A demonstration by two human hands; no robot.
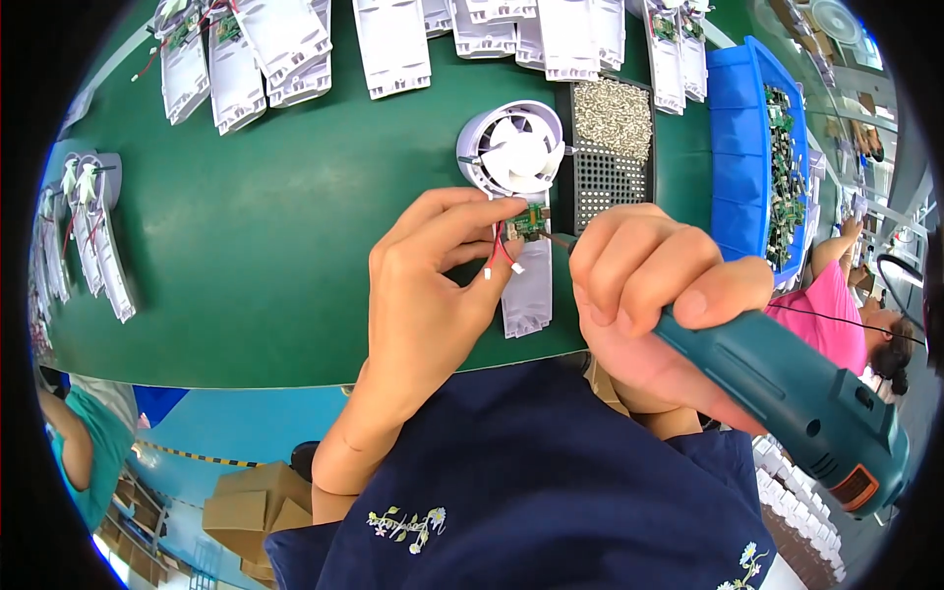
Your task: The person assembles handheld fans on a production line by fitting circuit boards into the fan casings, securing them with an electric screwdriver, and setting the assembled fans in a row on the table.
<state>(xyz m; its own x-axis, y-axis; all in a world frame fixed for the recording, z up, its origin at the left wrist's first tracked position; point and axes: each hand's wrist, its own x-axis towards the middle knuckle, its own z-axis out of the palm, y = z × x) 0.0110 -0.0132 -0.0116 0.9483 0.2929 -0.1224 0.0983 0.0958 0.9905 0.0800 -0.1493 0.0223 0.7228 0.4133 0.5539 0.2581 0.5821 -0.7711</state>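
A white fan (519,157) in a round housing lies on the green table, its long flat white handle (528,295) pointing toward me. On the handle, just below the fan, sits a small green circuit board (531,222) with red and black wires ending in small white plugs (517,267). My left hand (423,275) pinches the board's left side between thumb and fingers. My right hand (664,280) is wrapped around a teal electric screwdriver (787,383), held slanting. Its thin bit reaches the board's right edge; whether it sits in a screw is too small to tell.
Right of the fan stands a black perforated tray (612,182) heaped with small screws (615,118). Beyond it is a blue bin (737,157) of circuit boards. White housing parts (391,44) line the far edge; more assemblies (93,216) lie at left. Other people sit at both sides.
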